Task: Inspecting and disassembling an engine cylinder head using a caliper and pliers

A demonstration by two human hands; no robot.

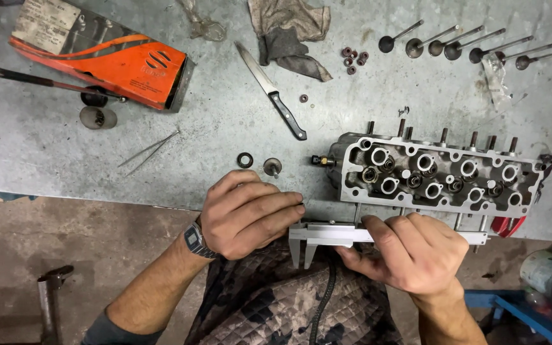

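My right hand (416, 252) grips a steel vernier caliper (327, 235) held level at the bench's near edge, thumb on its beam. My left hand (247, 214), with a wristwatch, is curled at the caliper's jaw end; whatever small part it pinches there is hidden by the fingers. Just beyond both hands lies a grey engine cylinder head (435, 176) with round ports and studs sticking up.
On the metal bench (46, 147) lie a kitchen knife (272, 89), an orange box (106, 57), tweezers (148, 152), a black ring (245, 160), a small cap (272, 166), a dirty rag (292, 32), small seals (352, 59) and a row of several valves (461, 45). A red-handled tool (509, 225) lies by the head.
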